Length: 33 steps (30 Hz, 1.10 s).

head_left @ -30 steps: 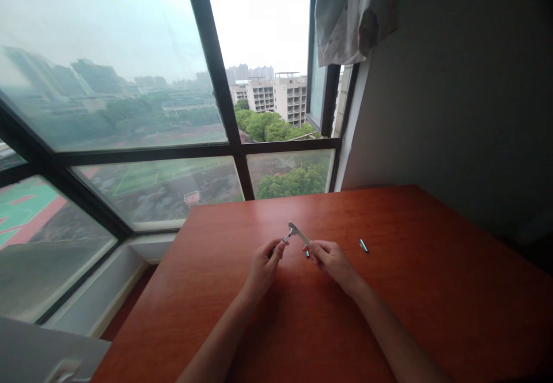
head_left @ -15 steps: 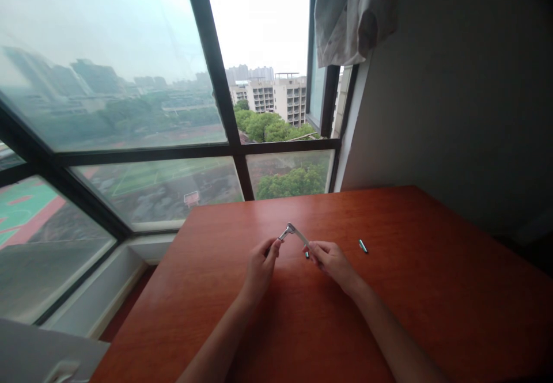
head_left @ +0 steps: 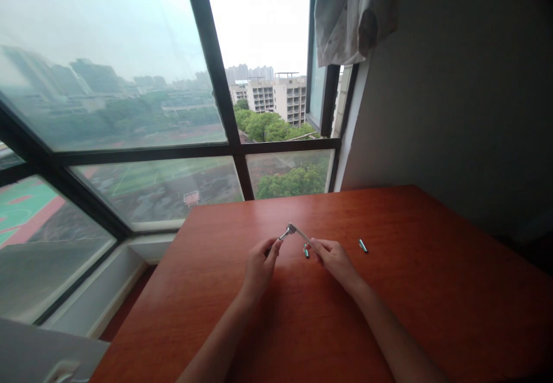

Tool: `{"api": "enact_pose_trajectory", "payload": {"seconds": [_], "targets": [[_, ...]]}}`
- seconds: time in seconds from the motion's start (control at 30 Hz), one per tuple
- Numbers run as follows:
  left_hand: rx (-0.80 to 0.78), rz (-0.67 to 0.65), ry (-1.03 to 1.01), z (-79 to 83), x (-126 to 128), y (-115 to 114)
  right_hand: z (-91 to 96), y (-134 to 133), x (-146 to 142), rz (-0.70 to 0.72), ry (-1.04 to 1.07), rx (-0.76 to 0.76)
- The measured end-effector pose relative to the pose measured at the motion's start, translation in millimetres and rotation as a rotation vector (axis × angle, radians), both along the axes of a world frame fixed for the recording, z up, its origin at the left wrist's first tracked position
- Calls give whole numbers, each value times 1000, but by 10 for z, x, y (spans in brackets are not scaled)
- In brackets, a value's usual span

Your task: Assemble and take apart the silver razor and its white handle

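Observation:
Both my hands are over the middle of a red-brown wooden table (head_left: 410, 291). Between them I hold a small bent metal piece (head_left: 292, 231), hinged or angled at its top. My left hand (head_left: 260, 265) pinches its left leg with closed fingers. My right hand (head_left: 332, 259) pinches the right leg, fingers closed too. A small bluish-green metal pin (head_left: 306, 250) lies on the table just left of my right hand. A second such pin (head_left: 363, 246) lies a little further right, apart from both hands.
Large dark-framed windows (head_left: 216, 83) stand behind and to the left of the table, with buildings and trees outside. A pale garment (head_left: 352, 14) hangs at the top right. A grey wall (head_left: 466, 95) runs along the table's right side.
My right hand has shifted slightly right and back, uncovering the pin beside it. My left hand and the bent metal piece have hardly moved.

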<state>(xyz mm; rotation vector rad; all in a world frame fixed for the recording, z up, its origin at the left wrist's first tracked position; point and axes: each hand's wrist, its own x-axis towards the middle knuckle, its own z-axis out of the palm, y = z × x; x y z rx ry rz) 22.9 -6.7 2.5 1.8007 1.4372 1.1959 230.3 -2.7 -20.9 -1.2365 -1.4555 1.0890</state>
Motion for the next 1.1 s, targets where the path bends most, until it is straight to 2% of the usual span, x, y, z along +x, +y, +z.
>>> {"api": "enact_pose_trajectory", "payload": {"seconds": [0.23,0.37,0.53,0.67,0.8,1.0,1.1], "targets": [[106,-15,311,35,-54,-6,52,-32,63,-67,-238,171],[128,39,506,66,-67,-29,68,-41,80,-95,-304,301],[147,58,689,92,-94,-37,54,-24,112,-64,-433,364],[169,71,755,103,-115,-29,62,-38,135,-5,-526,367],[174,58,789,103,-113,-20,66,-55,146,-14,-593,366],[172,26,851,100,-98,-28,32,-31,175,-101,-567,363],[175,36,859,93,-94,-35,27,-12,181,-100,-510,379]]}}
